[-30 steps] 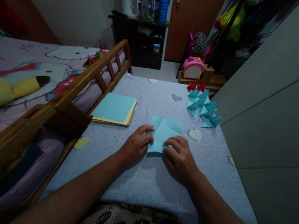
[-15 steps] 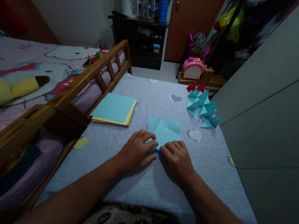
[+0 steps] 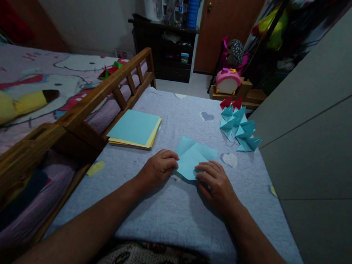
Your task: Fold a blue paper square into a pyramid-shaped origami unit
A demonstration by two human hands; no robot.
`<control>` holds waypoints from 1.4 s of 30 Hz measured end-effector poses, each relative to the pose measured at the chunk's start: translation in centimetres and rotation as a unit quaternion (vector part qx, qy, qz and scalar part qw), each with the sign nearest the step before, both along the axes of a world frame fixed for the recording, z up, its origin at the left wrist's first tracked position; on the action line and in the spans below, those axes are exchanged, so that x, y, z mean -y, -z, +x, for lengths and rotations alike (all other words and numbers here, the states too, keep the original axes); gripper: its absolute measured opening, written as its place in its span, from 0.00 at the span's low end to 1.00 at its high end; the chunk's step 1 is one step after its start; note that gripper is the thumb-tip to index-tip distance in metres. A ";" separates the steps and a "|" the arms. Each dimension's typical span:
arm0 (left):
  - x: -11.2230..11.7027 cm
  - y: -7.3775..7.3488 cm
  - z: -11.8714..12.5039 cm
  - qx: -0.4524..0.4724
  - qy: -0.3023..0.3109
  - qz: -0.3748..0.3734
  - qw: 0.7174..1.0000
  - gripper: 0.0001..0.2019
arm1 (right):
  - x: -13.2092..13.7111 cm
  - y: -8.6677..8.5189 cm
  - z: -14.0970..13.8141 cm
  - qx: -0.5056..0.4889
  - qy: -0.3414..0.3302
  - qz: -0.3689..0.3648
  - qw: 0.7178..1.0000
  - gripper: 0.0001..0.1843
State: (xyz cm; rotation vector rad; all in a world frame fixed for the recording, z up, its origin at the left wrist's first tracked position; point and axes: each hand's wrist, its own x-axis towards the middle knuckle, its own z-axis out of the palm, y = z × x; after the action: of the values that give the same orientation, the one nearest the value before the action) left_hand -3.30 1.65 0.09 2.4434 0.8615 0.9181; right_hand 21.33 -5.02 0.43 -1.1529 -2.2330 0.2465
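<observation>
On a clock face centred on the blue sheet, with twelve pointing away from the person, the cloth-covered surface (image 3: 169, 217) spreads in every direction; whether it is a tabletop or a mattress cannot be told. A wooden rail (image 3: 106, 86) borders it from nine to eleven o'clock. The paper stack (image 3: 135, 125) lies flat at ten o'clock, blue on top with yellow showing at its edges. The folded blue pieces (image 3: 233, 122) stand clustered at two o'clock, well apart from both hands.

The blue sheet (image 3: 188, 160) sits at the clock's centre between the hands, creased, its far corner toward twelve. It should be very light, stiff enough to keep a crease, yet easy to crumple or tear, so it is probably best taken lightly by its edges and corners.

The left hand (image 3: 159, 165) is at nine o'clock, its fingers drawn close together in a narrow pinch on the sheet's left edge. The right hand (image 3: 216, 182) is at four o'clock, fingers bent and resting on the near right part; whether its thumb grips from beneath cannot be told. Smallest, the red folded pieces (image 3: 237, 102) stand at one o'clock.
</observation>
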 end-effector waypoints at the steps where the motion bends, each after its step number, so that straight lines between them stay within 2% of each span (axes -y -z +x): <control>1: -0.1 0.1 -0.1 -0.006 -0.002 -0.004 1.000 0.10 | 0.1 0.0 -0.1 -0.012 -0.013 -0.008 1.000 0.07; 4: -0.5 0.3 -0.5 -0.046 -0.016 -0.004 0.999 0.11 | 0.3 -0.3 -0.7 -0.031 -0.032 -0.044 0.998 0.06; 9: -1.0 0.2 -1.3 -0.119 -0.046 -0.011 0.992 0.07 | 0.3 -0.1 -1.1 -0.048 -0.020 -0.094 0.994 0.07; 17: -1.2 -0.6 -1.9 -0.171 -0.050 -0.062 0.982 0.05 | -0.3 0.7 -0.8 -0.088 0.120 -0.126 0.981 0.06; 26: -0.8 -1.1 -1.6 -0.142 -0.032 -0.100 0.984 0.04 | -0.9 0.7 -1.3 -0.087 0.184 -0.147 0.968 0.06; 30: -0.9 -0.6 -1.3 -0.137 -0.049 -0.102 0.984 0.01 | -1.2 0.7 -1.3 -0.092 0.196 -0.152 0.964 0.06; 37: -0.9 -0.3 -1.3 -0.131 -0.081 -0.113 0.982 0.02 | -1.2 0.6 -1.5 -0.099 0.224 -0.154 0.957 0.07; 42: -0.8 -0.1 -1.4 -0.144 -0.086 -0.101 0.981 0.04 | -1.1 0.8 -1.5 -0.103 0.245 -0.141 0.954 0.12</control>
State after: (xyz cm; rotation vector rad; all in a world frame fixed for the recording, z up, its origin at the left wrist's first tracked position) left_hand -4.66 2.47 0.16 2.3849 1.2175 0.5051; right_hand 19.83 -3.88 -0.32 -1.7056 -1.7020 0.4635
